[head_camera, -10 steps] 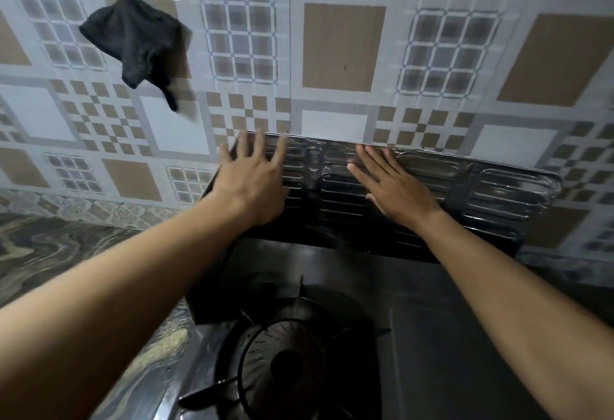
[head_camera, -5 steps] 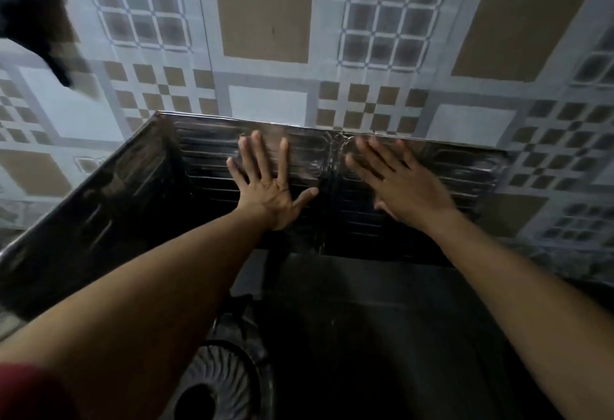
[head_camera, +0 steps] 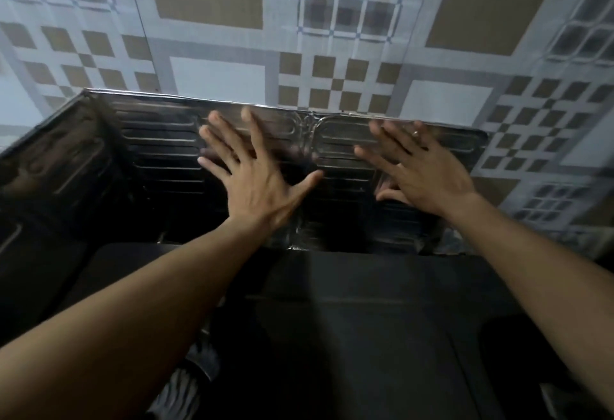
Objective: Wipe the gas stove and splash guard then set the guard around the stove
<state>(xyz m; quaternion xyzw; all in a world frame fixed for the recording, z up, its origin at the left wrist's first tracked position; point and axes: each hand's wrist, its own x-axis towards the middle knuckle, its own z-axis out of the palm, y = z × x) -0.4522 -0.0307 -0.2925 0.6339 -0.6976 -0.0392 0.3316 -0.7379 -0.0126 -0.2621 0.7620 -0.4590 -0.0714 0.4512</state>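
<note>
Motion blur smears the fingertips of the left hand and right hand, so whether they touch the splash guard cannot be told. The guard's left panel runs off the left edge. The left forearm hides most of the burner at lower centre. The gas stove is dark, featureless, and cut off below.

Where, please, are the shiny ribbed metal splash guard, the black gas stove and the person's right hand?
Shiny ribbed metal splash guard [head_camera: 159, 140]: head view, ribbed back panel, left part.
Black gas stove [head_camera: 349, 313]: head view, flat dark top.
Right hand [head_camera: 428, 174]: head view, back of the hand.
</note>
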